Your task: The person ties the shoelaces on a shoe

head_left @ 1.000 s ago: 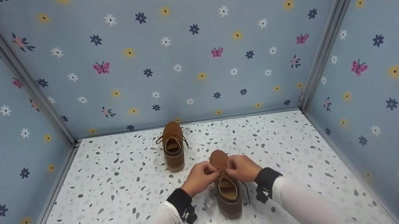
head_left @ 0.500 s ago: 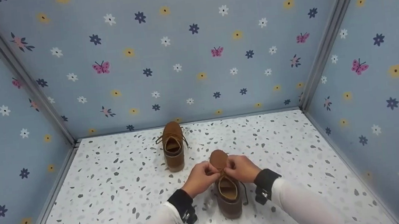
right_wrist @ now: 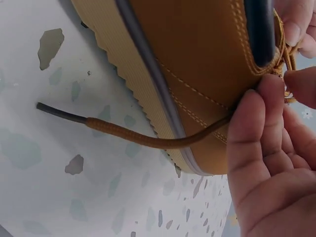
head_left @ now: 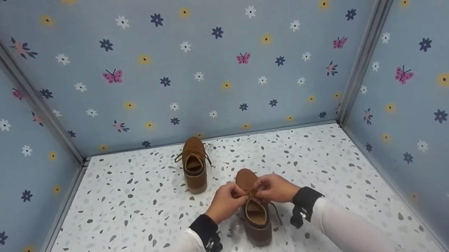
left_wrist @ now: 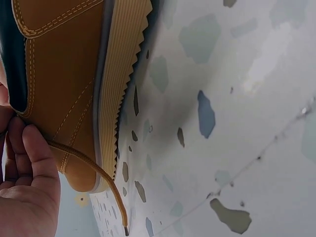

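Note:
A brown lace-up shoe [head_left: 259, 234] stands on the speckled floor, toe pointing away from me. My left hand [head_left: 225, 202] is at the left of its lacing and pinches the shoelace [left_wrist: 112, 183]; one tipped end hangs down past the sole in the left wrist view. From the right side, my right hand [head_left: 279, 188] pinches the lace at the knot area, its thumb and fingertips close to the left hand's. The other lace end [right_wrist: 143, 140] trails out below the right fingers over the ribbed tan sole. The fingers partly hide the lacing.
A second brown shoe [head_left: 197, 182] with its laces at the sides stands farther back to the left, near the back wall. Blue flower-patterned panels [head_left: 219, 72] enclose the white speckled floor [head_left: 134, 219] at the back and both sides.
My right hand has shifted slightly to the right, its fingers reaching out more at the lacing. The dangling lace end on the right has swung. My left hand stays nearly still.

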Demonstrator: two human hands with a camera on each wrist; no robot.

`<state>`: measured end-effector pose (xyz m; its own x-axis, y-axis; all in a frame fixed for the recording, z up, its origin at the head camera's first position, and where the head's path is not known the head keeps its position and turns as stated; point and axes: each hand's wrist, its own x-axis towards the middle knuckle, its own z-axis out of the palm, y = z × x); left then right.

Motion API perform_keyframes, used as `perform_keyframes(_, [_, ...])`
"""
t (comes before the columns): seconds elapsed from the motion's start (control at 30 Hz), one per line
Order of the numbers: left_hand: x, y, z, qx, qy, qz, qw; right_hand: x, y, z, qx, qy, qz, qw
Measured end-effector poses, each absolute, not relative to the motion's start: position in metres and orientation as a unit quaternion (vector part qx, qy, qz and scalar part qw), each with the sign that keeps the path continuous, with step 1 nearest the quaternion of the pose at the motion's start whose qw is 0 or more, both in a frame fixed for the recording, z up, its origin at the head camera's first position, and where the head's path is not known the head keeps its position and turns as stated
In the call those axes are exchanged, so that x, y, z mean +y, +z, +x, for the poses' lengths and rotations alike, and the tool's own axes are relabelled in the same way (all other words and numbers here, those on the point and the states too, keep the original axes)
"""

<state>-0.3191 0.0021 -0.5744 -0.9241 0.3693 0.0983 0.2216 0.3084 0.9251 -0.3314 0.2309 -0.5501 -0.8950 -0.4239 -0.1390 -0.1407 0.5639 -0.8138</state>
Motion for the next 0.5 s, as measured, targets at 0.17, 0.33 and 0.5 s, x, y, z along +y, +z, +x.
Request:
perform_keyframes(0.17, [0.0018, -0.5749, -0.3183, 0.806, 0.557, 0.191, 0.06, 0.2316, -0.5538, -0.3308, 0.868, -0.441, -0.173, 0.149])
perform_keyframes(0.33, [0.0012, -0.574, -0.3175, 0.807, 0.552, 0.201, 0.054, 0.2289, -0.5579, -0.3303, 0.883, -0.417, -0.176, 0.121])
perform_keyframes(0.5, [-0.0007, -0.5721, -0.3176, 0.807, 0.545, 0.222, 0.05, 0.2263, -0.5595, -0.33, 0.897, -0.391, -0.178, 0.104])
